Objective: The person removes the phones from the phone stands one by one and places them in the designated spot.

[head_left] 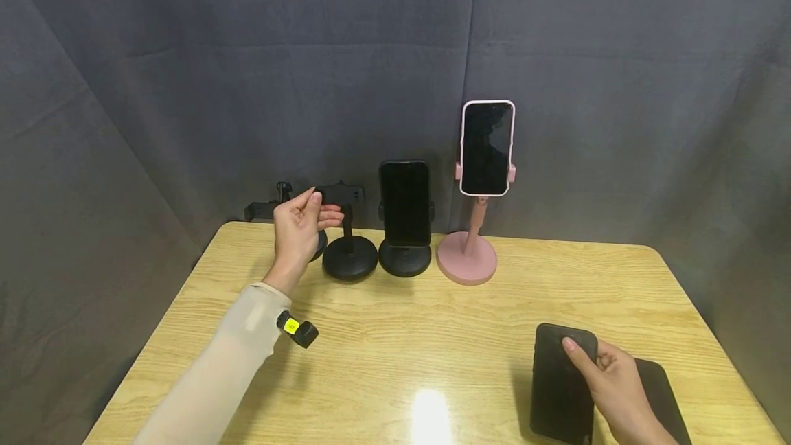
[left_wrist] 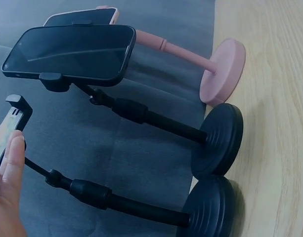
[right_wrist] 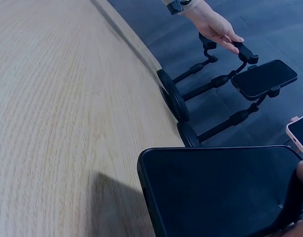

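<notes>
My left hand point(head_left: 296, 229) pinches one end of the empty clamp point(head_left: 347, 194) atop a black phone stand, whose round base point(head_left: 349, 259) rests near the table's back edge. In the left wrist view, fingers point(left_wrist: 14, 160) lie along the clamp's pale inner face. My right hand point(head_left: 620, 383) grips a black smartphone point(head_left: 559, 380), thumb across its screen, at the table's front right. Partly covered by that hand, a second dark phone-shaped slab point(head_left: 664, 393) lies on the table. Just right of the gripped stand, another black stand point(head_left: 404, 263) carries a black phone point(head_left: 405, 203).
A pink stand point(head_left: 467, 259) holding a pink-cased phone point(head_left: 487, 147) stands furthest right in the row. Behind my left hand is another black stand with an empty clamp point(head_left: 261, 211). A grey curtain point(head_left: 395, 53) hangs behind the wooden table point(head_left: 371, 349).
</notes>
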A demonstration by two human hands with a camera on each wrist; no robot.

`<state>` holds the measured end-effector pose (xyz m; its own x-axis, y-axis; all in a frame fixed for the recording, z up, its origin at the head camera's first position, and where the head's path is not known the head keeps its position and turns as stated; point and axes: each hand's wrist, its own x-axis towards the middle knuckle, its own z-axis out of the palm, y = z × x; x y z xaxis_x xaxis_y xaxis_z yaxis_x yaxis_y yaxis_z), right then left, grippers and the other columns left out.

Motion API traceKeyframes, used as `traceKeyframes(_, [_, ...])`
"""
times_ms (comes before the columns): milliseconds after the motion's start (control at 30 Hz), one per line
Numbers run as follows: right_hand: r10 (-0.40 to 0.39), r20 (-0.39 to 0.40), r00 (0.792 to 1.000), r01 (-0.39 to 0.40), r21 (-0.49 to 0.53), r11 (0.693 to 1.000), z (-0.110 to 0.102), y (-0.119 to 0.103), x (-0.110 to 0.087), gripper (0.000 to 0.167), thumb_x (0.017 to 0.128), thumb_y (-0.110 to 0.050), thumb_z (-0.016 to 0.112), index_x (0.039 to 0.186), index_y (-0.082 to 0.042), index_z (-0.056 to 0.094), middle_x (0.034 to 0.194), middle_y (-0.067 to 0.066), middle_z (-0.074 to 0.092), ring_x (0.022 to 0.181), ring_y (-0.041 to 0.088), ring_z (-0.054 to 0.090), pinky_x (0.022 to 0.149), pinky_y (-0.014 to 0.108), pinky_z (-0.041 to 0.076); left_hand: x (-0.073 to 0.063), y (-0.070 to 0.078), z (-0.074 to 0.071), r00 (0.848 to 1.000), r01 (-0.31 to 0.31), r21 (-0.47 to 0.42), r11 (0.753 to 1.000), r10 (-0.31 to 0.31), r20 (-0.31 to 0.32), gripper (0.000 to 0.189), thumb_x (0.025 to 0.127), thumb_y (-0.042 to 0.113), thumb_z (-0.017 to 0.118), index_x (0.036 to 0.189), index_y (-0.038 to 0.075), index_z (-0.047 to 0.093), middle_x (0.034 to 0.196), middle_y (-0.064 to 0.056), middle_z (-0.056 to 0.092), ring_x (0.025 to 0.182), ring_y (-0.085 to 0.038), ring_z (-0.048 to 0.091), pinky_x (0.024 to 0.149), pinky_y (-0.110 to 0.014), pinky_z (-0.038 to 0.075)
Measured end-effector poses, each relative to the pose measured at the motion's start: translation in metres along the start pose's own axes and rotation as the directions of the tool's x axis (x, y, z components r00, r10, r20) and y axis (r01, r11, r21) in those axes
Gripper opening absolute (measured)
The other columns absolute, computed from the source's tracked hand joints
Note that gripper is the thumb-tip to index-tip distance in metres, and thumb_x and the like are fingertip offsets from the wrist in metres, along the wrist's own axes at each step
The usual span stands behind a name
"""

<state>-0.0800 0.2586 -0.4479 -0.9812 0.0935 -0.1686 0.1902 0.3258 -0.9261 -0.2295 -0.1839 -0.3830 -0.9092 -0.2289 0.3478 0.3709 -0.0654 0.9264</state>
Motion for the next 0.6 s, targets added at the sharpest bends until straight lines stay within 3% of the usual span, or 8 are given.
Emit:
traceKeyframes(367, [0.023, -0.004, 1.0, -0.023, -0.04, 0.999, -0.005, 0.002, 0.001, 0.04, 0.106, -0.035, 0.053, 0.1, 0.001, 0.07, 0.086, -0.011, 0.077, 0.086, 0.002, 0.071, 0.076, 0.021, 0.059, 0.01, -0.006, 0.003, 1.0, -0.008, -0.005, 1.0, 0.008, -0.01, 0.045, 0.106, 0.008, 0.049, 0.144, -0.014, 0.042, 0.076, 0.002, 0.072, 0.062, -0.006, 0.073, 0.067, -0.021, 0.062])
traceKeyframes(600, [0.035, -0.002, 0.999, -0.035, -0.059, 0.998, -0.007, 0.005, 0.0, 0.042, 0.106, -0.037, 0.053, 0.098, 0.001, 0.07, 0.087, -0.011, 0.077, 0.088, -0.001, 0.069, 0.077, 0.021, 0.058, 0.013, -0.011, 0.005, 1.0, -0.004, 0.037, 0.999, 0.004, -0.008, 0.045, 0.106, 0.009, 0.049, 0.144, -0.014, 0.042, 0.089, -0.029, 0.072, 0.063, -0.005, 0.073, 0.068, -0.022, 0.062])
